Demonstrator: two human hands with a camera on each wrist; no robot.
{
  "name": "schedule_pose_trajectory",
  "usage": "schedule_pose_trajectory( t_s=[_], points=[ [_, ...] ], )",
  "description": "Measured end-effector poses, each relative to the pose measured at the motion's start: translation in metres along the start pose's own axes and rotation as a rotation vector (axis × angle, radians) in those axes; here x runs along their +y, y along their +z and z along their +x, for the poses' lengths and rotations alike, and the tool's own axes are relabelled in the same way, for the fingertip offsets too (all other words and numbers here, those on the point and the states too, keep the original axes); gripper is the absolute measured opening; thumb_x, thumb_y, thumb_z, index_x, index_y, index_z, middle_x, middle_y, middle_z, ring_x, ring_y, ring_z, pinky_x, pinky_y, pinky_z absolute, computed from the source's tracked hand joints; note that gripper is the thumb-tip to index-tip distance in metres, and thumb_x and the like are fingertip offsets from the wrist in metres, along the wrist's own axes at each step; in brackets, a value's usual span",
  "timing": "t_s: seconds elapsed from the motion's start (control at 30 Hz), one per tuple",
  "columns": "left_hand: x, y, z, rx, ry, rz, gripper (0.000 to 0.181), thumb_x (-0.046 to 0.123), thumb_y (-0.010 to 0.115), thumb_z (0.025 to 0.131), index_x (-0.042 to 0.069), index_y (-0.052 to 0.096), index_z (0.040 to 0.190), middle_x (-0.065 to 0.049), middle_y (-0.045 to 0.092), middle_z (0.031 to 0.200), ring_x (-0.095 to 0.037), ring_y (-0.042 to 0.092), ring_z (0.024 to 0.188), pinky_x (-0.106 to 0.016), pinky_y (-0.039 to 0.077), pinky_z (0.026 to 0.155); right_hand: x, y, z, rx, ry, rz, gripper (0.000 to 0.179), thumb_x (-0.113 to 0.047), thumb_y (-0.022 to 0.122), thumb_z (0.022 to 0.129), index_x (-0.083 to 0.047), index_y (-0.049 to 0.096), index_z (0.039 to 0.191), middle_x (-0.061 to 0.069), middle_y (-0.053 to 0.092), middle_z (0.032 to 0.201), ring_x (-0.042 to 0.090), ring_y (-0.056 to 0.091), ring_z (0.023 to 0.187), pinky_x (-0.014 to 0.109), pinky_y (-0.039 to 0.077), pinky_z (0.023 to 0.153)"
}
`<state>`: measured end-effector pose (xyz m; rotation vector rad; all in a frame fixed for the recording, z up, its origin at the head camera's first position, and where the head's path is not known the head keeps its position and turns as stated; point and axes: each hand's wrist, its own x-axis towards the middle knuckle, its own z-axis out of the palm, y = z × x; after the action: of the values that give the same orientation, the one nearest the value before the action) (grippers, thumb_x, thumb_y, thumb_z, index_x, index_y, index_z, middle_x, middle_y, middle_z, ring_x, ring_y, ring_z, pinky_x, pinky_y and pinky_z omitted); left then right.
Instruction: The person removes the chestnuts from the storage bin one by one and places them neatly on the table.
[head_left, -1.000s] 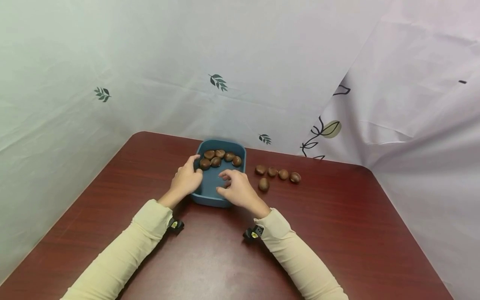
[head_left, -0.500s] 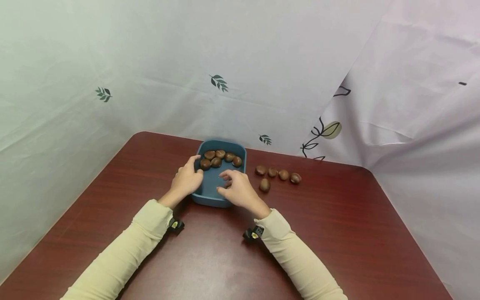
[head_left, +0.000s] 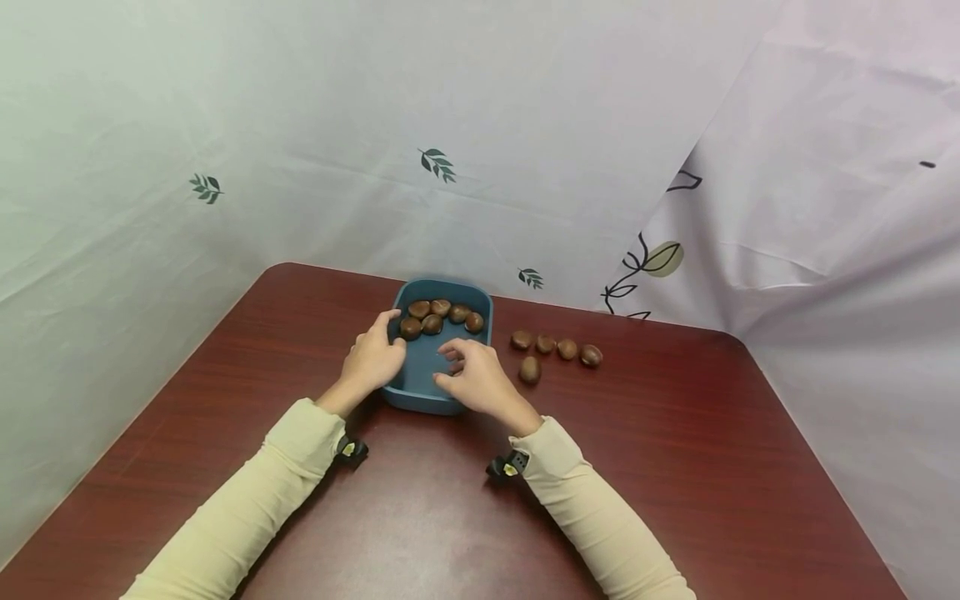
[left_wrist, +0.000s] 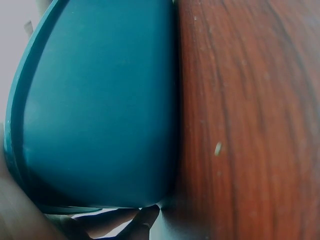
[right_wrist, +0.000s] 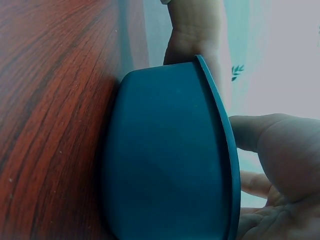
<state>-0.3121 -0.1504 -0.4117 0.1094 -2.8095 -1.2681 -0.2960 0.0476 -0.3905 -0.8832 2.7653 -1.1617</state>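
Note:
A blue rectangular container (head_left: 423, 403) stands near the table's back edge, with several brown chestnuts (head_left: 432, 324) grouped at its far end. My left hand (head_left: 371, 358) grips its left rim, thumb over the inside and fingers along the outer wall. In the left wrist view the container's wall (left_wrist: 100, 100) fills much of the picture, the hand (left_wrist: 20, 212) at its lower corner. Over the near right part of the container, my right hand (head_left: 480, 379) has its fingers loosely bent. The right wrist view has the hand (right_wrist: 290, 160) at the rim, with nothing visible in its fingers.
Right of the container, several more chestnuts (head_left: 567, 349) lie in a row on the red-brown table (head_left: 675, 467), with a single chestnut (head_left: 529, 370) nearer me. A pale curtain with leaf prints (head_left: 525, 192) hangs behind the table.

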Motion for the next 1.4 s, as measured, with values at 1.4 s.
schedule_pose_trajectory(
  t_s=[1.4],
  points=[
    [0.0012,-0.001,-0.0023,-0.004,0.012,-0.005,0.057,0.019,0.042,0.099,0.017,0.032,0.155,-0.008,0.047,0.056,-0.019,0.034,0.043,-0.033,0.03,0.043,-0.0014,0.0005,0.0016,-0.01,0.018,0.009,0.036,-0.013,0.071,0.09,-0.001,0.064,0.123,0.02,0.066,0.117,0.027,0.069,0.099,0.038,0.056,0.081]
  ],
)
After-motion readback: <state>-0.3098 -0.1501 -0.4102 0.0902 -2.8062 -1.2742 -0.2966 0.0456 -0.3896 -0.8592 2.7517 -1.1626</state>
